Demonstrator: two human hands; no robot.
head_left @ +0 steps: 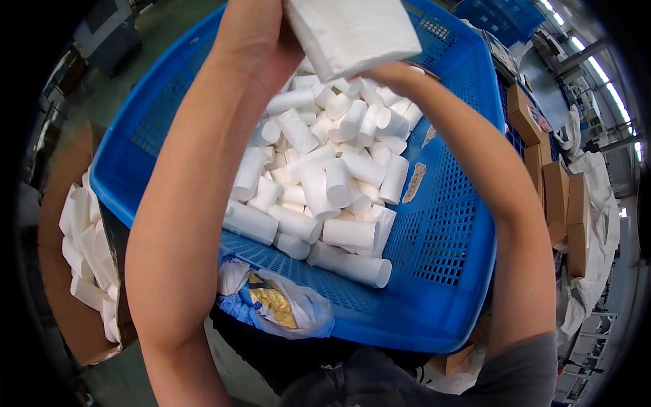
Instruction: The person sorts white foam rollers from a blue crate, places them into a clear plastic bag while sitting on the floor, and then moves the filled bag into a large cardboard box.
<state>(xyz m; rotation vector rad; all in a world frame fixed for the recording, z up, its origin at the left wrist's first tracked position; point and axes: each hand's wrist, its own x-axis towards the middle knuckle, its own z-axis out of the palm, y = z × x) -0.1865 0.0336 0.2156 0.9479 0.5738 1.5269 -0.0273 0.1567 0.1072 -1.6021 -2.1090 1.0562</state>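
Observation:
Near the top edge, a white, soft-looking roll (pixel 356 34) with flattened sides is held up above a big blue plastic basket (pixel 444 230). My left hand (pixel 288 57) grips it from the left, its fingers hidden behind the roll. From the right, my right hand (pixel 392 73) reaches under the lower edge of the same roll, and its fingertips are covered by it. Below my hands, a heap of smaller white rolls (pixel 325 183) lies jumbled in the basket, some on their sides and some tilted.
A cardboard box (pixel 57 271) with more white rolls stands at the left. A plastic bag (pixel 298 305) with a gold patch hangs at the basket's near rim. Cardboard boxes (pixel 557 200) and white sheeting (pixel 593 230) are on the right; another blue crate (pixel 498 17) stands at the far right.

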